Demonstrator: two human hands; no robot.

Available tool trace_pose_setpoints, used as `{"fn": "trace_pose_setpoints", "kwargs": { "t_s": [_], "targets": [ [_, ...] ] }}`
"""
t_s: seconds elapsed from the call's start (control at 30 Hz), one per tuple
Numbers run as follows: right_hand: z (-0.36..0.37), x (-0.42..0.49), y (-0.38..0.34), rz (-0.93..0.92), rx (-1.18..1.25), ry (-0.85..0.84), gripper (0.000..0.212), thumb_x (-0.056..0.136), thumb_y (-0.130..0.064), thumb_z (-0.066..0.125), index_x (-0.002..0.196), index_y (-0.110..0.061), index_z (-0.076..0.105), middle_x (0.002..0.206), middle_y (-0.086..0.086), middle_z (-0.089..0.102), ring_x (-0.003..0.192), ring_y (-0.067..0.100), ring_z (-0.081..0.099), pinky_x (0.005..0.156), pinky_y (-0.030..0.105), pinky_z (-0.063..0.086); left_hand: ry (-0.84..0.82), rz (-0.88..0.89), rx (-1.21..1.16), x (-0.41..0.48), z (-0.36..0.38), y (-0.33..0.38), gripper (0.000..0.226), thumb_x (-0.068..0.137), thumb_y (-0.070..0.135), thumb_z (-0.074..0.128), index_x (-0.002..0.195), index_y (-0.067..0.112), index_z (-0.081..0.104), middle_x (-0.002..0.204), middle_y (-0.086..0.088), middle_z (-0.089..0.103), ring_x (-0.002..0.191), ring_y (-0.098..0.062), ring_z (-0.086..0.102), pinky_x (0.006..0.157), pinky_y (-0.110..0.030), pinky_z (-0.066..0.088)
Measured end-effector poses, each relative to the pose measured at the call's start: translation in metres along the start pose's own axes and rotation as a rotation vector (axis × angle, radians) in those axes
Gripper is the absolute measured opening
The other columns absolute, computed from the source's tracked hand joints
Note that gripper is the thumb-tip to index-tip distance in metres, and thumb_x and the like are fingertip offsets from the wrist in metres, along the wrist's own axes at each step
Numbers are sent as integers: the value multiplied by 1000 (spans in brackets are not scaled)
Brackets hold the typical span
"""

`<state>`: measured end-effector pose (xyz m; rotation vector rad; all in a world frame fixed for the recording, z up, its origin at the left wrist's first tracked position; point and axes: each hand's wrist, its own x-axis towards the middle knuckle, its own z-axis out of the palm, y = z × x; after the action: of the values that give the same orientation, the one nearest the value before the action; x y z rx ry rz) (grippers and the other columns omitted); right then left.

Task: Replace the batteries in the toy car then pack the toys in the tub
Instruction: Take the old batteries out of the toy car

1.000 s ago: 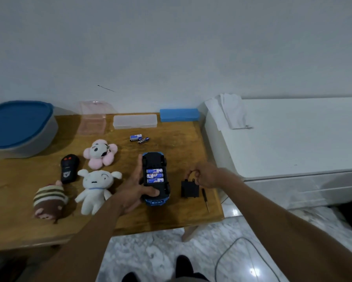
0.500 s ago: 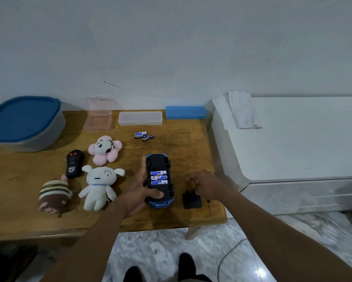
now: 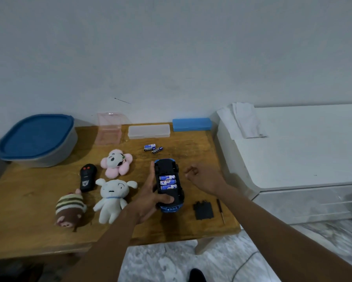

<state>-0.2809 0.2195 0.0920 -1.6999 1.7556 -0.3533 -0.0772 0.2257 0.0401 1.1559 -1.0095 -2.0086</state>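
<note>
Upturned on the bench point(image 3: 28, 190), the toy car point(image 3: 167, 167) holds three batteries point(image 3: 168, 182) in its open bay, with the left hand point(image 3: 148, 200) keeping a pinching grip on it. Right of the car, the right hand point(image 3: 203, 178) curls round nothing; far left, the tub point(image 3: 48, 159) sits lidded.

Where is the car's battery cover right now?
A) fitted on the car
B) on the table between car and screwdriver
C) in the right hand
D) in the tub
B: the battery cover lies flat on the table between the toy car and the screwdriver; the car's three batteries are exposed.
</note>
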Motion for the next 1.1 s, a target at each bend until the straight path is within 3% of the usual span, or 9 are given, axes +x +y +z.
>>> {"fn": "trace_pose_setpoints", "kwargs": {
  "t_s": [0.17, 0.33, 0.4, 0.5, 0.57, 0.73, 0.87, 1.0, 1.1],
  "targets": [
    [9, -2, -45, -28, -33, 90, 27, 98, -28, 50, 112, -15, 69, 107, 0, 68, 87, 7, 55, 57, 8, 30, 7, 111, 23, 2, -1, 11, 126, 65, -27, 65, 145, 57, 16, 138, -13, 55, 121, -37, 57, 99, -60, 46],
    [29, 8, -68, 184, 48, 232, 25, 96, -22, 53, 105, -10, 73, 101, 8, 72, 83, 15, 64, 67, 21, 49, 76, 193, 127, -2, -4, 17, 128, 67, -24, 67, 147, 55, 5, 136, -5, 56, 118, -25, 61, 97, -54, 50],
    [34, 15, -72, 319, 219, 280, 22, 93, -15, 54, 95, -4, 73, 92, 11, 71, 77, 18, 65, 65, 27, 53, 82, 213, 162, -2, -6, 17, 127, 69, -21, 68, 148, 54, 3, 137, -2, 57, 119, -22, 60, 98, -52, 49],
    [37, 16, -78, 505, 589, 307, 11, 88, -4, 57, 79, 0, 62, 78, 10, 65, 63, 16, 61, 48, 20, 49, 40, 207, 186, -2, -10, 18, 127, 66, -15, 72, 148, 53, 3, 139, 0, 55, 123, -22, 57, 101, -55, 47],
    [39, 12, -82, 564, 792, 329, 3, 85, -1, 60, 85, 1, 62, 81, 12, 67, 66, 20, 65, 53, 27, 56, 15, 193, 185, -2, -15, 18, 129, 60, -11, 74, 147, 56, 5, 138, 1, 56, 124, -24, 57, 102, -57, 45],
    [39, 0, -91, 553, 904, 323, 10, 81, -2, 66, 90, 1, 67, 87, 15, 72, 74, 27, 71, 64, 39, 61, -19, 169, 182, -3, -25, 22, 131, 56, -10, 77, 145, 58, 8, 134, -1, 59, 118, -27, 61, 99, -58, 47],
    [36, -10, -98, 486, 884, 365, 15, 77, -8, 77, 87, 0, 69, 84, 11, 71, 66, 18, 68, 51, 25, 55, -24, 167, 181, -1, -30, 25, 129, 57, -10, 77, 144, 59, 12, 133, -5, 60, 116, -28, 62, 98, -57, 48],
    [33, -9, -103, 440, 803, 407, 14, 73, -14, 81, 75, -11, 67, 80, 5, 72, 69, 18, 70, 60, 29, 59, -28, 152, 152, -3, -27, 26, 128, 60, -14, 75, 146, 56, 11, 136, -4, 58, 118, -30, 61, 97, -58, 49],
    [30, -8, -105, 380, 716, 416, 15, 74, -16, 80, 78, -17, 66, 79, -2, 69, 71, 12, 68, 59, 24, 57, -42, 135, 113, -4, -22, 29, 126, 65, -21, 71, 145, 57, 12, 136, -3, 57, 118, -31, 60, 96, -57, 49]
  ]
}}
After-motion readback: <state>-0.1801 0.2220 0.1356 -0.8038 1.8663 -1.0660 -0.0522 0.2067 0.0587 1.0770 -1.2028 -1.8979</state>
